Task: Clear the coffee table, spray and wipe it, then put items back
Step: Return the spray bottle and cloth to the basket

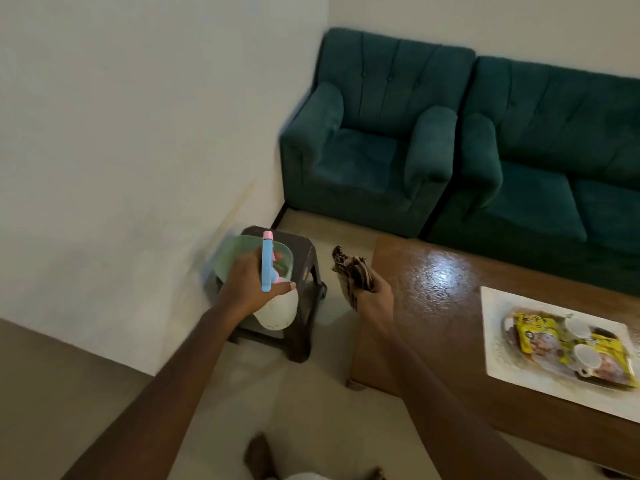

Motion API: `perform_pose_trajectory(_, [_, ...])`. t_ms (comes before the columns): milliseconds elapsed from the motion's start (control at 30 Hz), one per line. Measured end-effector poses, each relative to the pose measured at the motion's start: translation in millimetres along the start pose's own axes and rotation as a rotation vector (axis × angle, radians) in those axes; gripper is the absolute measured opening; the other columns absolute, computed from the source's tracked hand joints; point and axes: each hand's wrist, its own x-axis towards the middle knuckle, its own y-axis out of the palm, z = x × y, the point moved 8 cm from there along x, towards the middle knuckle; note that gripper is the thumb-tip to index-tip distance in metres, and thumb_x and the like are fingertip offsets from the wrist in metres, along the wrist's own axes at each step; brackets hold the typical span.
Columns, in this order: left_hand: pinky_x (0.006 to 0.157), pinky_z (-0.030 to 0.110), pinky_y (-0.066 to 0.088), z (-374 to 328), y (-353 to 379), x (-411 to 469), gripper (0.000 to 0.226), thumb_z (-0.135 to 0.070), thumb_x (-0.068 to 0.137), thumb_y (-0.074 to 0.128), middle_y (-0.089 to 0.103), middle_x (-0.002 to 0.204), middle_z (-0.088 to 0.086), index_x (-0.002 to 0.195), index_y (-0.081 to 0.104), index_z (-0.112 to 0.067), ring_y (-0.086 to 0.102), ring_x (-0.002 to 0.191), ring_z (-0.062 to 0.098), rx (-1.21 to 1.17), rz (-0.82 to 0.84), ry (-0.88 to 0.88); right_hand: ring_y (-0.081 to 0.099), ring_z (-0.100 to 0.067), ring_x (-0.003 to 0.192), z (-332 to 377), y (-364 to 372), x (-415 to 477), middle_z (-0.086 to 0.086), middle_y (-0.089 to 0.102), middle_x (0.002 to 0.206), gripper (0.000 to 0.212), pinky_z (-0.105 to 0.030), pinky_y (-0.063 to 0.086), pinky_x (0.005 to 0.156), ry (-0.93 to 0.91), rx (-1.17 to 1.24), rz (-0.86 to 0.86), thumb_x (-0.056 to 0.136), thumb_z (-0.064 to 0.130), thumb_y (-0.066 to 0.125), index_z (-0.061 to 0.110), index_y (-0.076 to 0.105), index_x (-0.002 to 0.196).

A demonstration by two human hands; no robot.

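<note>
Standing between wall and coffee table [433,289]: dark plastic stool [304,306] with a pale green basin [225,258] on it. Left hand [249,289] wrapped around spray bottle [273,306] above the stool. Right hand [374,296] clutching bunched striped cloth [349,268] at table's corner. Glossy wood top carries white tray [502,358] holding yellow snack packets [540,334] and, seemingly, two white cups [585,355]. Teal armchair [374,140] and sofa [561,161] behind; beige floor.

Two cups [577,326], two snack packets [540,337], one tray [512,362], one stool [304,271].

Dim room; glare patch on coffee table [440,271]; edges soft.
</note>
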Motion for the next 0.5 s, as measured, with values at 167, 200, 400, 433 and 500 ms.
perform_pose_trajectory(167, [0.083, 0.034, 0.054, 47.4, -51.0, 17.2, 0.066, -0.036, 0.065, 0.088, 0.067, 0.101, 0.004, 0.116, 0.059, -0.008, 0.063, 0.087, 0.018, 0.0, -0.04, 0.023, 0.065, -0.013, 0.091, 26.2, 59.6, -8.3, 0.013, 0.07, 0.089, 0.042, -0.031, 0.05, 0.085, -0.018, 0.02, -0.043, 0.092, -0.003, 0.059, 0.039, 0.065, 0.095])
perform_pose_trajectory(200, [0.084, 0.033, 0.055, 56.1, -58.8, 21.1, 0.067, -0.037, 0.064, 0.089, 0.067, 0.102, 0.006, 0.117, 0.059, -0.007, 0.064, 0.086, 0.018, 0.003, -0.037, 0.028, 0.064, -0.014, 0.09, 26.6, 72.4, -6.4, 0.014, 0.069, 0.088, 0.045, -0.031, 0.05, 0.084, -0.022, 0.024, -0.045, 0.092, -0.005, 0.057, 0.04, 0.064, 0.093])
perform_pose_trajectory(400, [0.081, 0.03, 0.056, 91.6, -92.2, 44.7, 0.064, -0.037, 0.066, 0.087, 0.061, 0.091, 0.001, 0.115, 0.058, -0.007, 0.06, 0.076, 0.016, -0.008, -0.025, 0.038, 0.064, -0.014, 0.092, 35.1, 135.1, 2.4, 0.012, 0.07, 0.091, 0.041, -0.036, 0.052, 0.088, -0.051, -0.002, -0.066, 0.092, -0.001, 0.061, 0.039, 0.065, 0.097])
perform_pose_trajectory(433, [0.08, 0.029, 0.055, 96.6, -94.7, 49.3, 0.064, -0.037, 0.066, 0.086, 0.059, 0.091, -0.001, 0.115, 0.057, -0.007, 0.06, 0.076, 0.016, -0.013, -0.018, 0.032, 0.064, -0.014, 0.094, 35.1, 144.0, 4.9, 0.011, 0.07, 0.093, 0.038, -0.037, 0.053, 0.09, -0.047, -0.009, -0.062, 0.092, -0.001, 0.061, 0.036, 0.067, 0.101])
perform_pose_trajectory(500, [0.08, 0.028, 0.054, 104.4, -97.4, 59.4, 0.062, -0.038, 0.067, 0.086, 0.058, 0.091, -0.003, 0.114, 0.057, -0.008, 0.06, 0.076, 0.016, -0.026, -0.013, 0.039, 0.065, -0.015, 0.098, 35.0, 159.1, 12.2, 0.006, 0.071, 0.098, 0.034, -0.039, 0.053, 0.091, -0.038, -0.037, -0.044, 0.092, 0.0, 0.061, 0.026, 0.069, 0.113])
